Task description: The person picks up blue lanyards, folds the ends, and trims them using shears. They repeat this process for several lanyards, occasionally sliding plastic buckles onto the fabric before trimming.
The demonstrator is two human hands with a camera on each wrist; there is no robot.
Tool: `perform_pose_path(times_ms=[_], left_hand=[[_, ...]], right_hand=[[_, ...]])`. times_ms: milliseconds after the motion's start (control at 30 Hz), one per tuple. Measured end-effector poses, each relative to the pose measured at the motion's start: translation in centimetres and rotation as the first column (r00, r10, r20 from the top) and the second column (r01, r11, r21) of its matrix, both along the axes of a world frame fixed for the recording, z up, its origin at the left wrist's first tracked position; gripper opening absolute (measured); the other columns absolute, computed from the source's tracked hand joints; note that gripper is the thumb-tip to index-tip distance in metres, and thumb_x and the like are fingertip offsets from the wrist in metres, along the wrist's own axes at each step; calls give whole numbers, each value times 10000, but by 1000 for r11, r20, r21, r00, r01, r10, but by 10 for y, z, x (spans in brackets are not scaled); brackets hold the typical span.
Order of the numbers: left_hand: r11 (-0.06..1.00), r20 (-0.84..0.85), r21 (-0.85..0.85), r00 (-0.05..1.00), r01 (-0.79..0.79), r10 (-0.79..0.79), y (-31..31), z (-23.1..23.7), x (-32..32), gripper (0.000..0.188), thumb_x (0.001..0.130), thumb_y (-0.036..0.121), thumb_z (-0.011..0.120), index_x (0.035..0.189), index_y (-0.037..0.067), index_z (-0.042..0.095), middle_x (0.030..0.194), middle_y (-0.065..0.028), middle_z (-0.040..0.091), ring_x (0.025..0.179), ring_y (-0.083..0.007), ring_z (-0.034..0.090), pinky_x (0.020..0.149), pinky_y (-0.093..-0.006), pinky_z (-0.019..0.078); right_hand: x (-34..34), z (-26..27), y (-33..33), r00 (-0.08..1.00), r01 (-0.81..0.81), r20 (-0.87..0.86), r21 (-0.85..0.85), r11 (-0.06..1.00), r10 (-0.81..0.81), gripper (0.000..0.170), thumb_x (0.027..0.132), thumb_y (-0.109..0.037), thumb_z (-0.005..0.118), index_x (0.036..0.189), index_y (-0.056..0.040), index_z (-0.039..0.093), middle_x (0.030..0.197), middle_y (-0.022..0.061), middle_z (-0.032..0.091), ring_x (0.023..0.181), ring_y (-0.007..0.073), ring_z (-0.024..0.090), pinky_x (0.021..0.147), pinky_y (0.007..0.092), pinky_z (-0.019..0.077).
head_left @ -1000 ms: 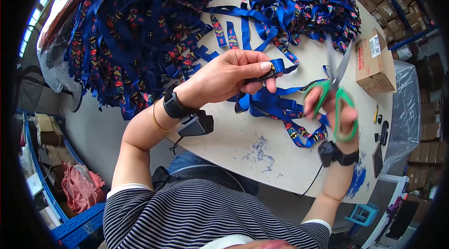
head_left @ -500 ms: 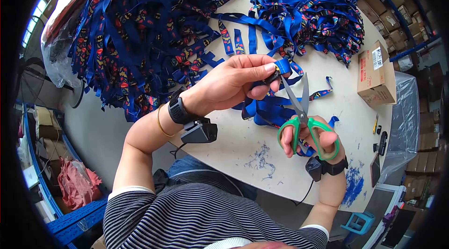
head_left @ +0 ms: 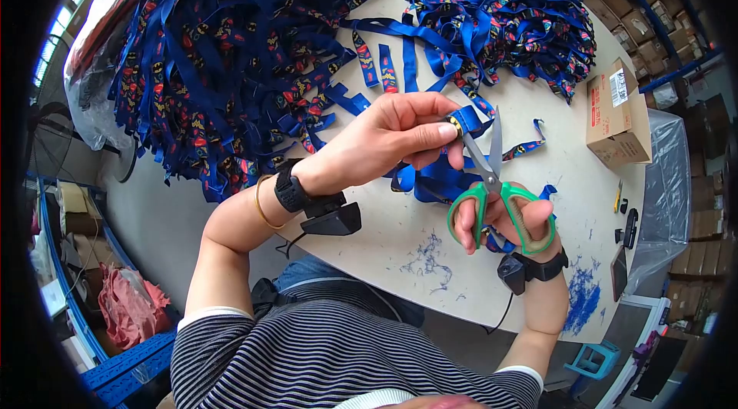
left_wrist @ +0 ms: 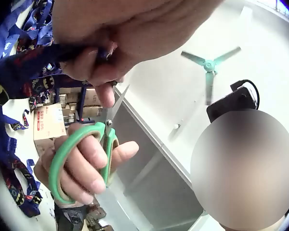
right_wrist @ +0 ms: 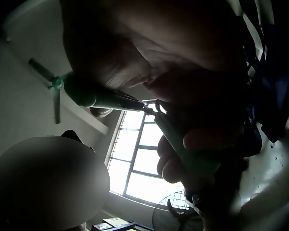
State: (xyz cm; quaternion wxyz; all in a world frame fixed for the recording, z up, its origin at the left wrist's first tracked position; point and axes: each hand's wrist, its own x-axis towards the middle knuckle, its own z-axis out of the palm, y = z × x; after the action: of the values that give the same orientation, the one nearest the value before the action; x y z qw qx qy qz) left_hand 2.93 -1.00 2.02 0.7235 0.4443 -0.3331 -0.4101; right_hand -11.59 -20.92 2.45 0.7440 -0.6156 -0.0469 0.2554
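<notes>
My left hand (head_left: 384, 132) pinches a folded end of blue printed lanyard strap (head_left: 470, 121) between thumb and fingers, above the table. My right hand (head_left: 501, 218) holds green-handled scissors (head_left: 492, 180), thumb and fingers through the two loops. Their blades are spread and point up at the strap, the tips right by the left fingertips. In the left wrist view the strap (left_wrist: 24, 72) trails off to the left from the left hand, and the scissors' green loop (left_wrist: 62, 159) surrounds several right fingers. The right wrist view is dark.
Big heaps of printed straps lie at the back left (head_left: 207, 63) and back right (head_left: 500, 17), with loose straps (head_left: 438, 178) between. A cardboard box (head_left: 619, 117) stands at the right. Blue thread scraps (head_left: 583, 301) and a yellow cutter (head_left: 617, 195) lie on the table (head_left: 369, 232).
The right hand has brought the scissors leftward from the right side, up to the strap at the left fingertips. The left hand keeps its pinch, almost in place.
</notes>
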Motion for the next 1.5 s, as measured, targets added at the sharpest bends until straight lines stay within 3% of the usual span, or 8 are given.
perform_pose_path(times_ms=[100,267,533,767,967,1067,1367,1500], left_hand=[[1000,-6,18,1000,-4,5,-1,3,-6,200,972,174,506,1091,20,551,804,-46,657,554,-18,405,500,-159,333],[999,62,40,998,-19,16,0,5,-6,182,978,200,500,1003,30,561,740,-21,635,532,4,394,469,-155,298],[986,178,163,983,17,-47,1,7,-11,266,979,258,505,823,52,570,600,50,500,562,-11,391,493,-198,300],[995,-66,32,993,95,-93,-1,-3,-10,250,967,249,523,892,25,603,645,11,556,540,-24,446,493,-183,348],[990,130,134,990,34,-52,2,10,-14,322,975,282,509,775,41,582,559,42,471,521,-21,405,481,-197,311],[998,216,55,976,-34,21,-1,0,-16,273,968,236,524,877,-5,615,599,16,518,505,-36,425,474,-195,337],[996,90,76,995,-47,40,-1,-2,-15,244,983,234,493,1015,8,581,621,19,526,521,-29,437,488,-186,336],[994,153,95,987,-55,40,0,4,-16,305,973,272,517,807,27,589,590,56,461,550,-24,395,501,-195,324]], right_hand=[[1,-10,8,996,19,81,65,998,-24,1009,573,-922,426,1020,-29,572,882,44,614,796,127,593,665,226,383],[3,-7,9,992,108,80,-101,989,-100,1103,422,-961,472,1013,-34,568,828,-6,566,763,75,536,654,199,323],[1,3,24,984,134,123,-18,991,-130,1053,500,-920,507,1024,-8,562,894,36,557,795,120,541,722,251,390],[1,-4,18,991,29,131,20,999,-31,1047,507,-927,492,1012,-12,566,889,38,561,800,113,545,731,261,392],[0,-1,17,987,9,159,-41,999,-3,1070,512,-954,437,1004,-13,566,873,28,566,798,108,549,700,240,372],[0,-3,16,988,10,156,-19,1000,-7,1064,526,-949,435,1006,-8,565,876,32,568,806,115,555,718,247,386],[3,-13,11,992,6,128,88,996,-17,1071,508,-937,451,991,11,566,854,48,567,799,130,556,739,283,438],[3,-9,13,992,5,126,23,1000,-8,1060,503,-932,469,979,10,568,843,47,564,774,126,549,731,278,435]])
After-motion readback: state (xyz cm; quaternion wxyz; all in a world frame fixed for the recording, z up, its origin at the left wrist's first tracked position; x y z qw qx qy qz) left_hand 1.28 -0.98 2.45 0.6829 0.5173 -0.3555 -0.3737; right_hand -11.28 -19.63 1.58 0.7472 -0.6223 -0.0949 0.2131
